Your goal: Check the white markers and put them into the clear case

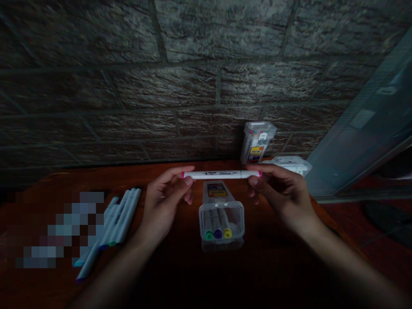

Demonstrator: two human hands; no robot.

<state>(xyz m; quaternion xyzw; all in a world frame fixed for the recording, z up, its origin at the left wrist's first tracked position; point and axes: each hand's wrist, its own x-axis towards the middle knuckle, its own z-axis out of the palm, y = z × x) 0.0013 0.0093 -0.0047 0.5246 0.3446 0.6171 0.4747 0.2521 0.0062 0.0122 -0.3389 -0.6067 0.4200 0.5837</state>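
A white marker with pink ends is held level across the middle of the view, dark print along its barrel. My left hand pinches its left end, and my right hand grips the right end between thumb and fingers. Below it, a clear plastic marker case lies on its side with its open end towards me. Inside the case are a green-tipped, a purple-tipped and a yellow-tipped marker. To the left of my left hand, several loose white markers lie side by side on the table.
A clear case with a yellow label stands upright by the stone wall. Another clear case is partly behind my right hand. The wooden table meets the wall at the back. A blurred patch hides part of the left side.
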